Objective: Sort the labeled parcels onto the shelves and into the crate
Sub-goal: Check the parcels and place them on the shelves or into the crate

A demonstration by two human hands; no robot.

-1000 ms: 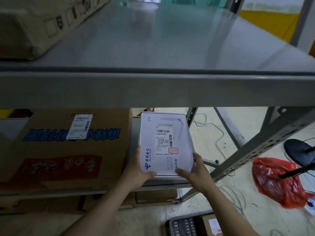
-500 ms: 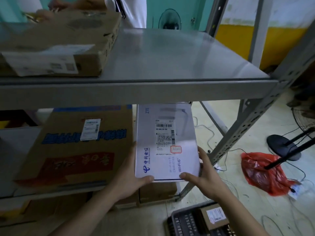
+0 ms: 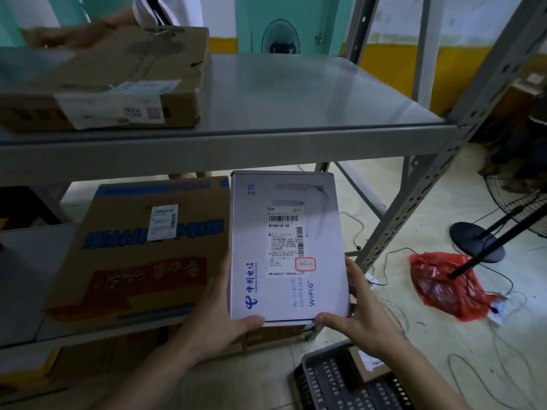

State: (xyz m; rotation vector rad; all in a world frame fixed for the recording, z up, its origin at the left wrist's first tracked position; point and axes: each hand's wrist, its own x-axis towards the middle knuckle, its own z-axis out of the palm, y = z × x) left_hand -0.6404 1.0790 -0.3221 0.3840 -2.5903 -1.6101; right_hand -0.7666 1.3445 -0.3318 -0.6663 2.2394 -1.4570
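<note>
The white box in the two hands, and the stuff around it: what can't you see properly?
- White cardboard box, head view: small label print too tiny to read; its underside is hidden.
- Left hand and right hand: fingers under the box are hidden by it.
- Black plastic crate: cut off by the bottom edge.
- Flat brown cardboard parcel on the grey metal upper shelf: blurred, label unreadable.

Red plastic bag (image 3: 444, 284) on floor, fan base (image 3: 476, 242) just beside; loose cables (image 3: 393, 309) nearby.
</note>
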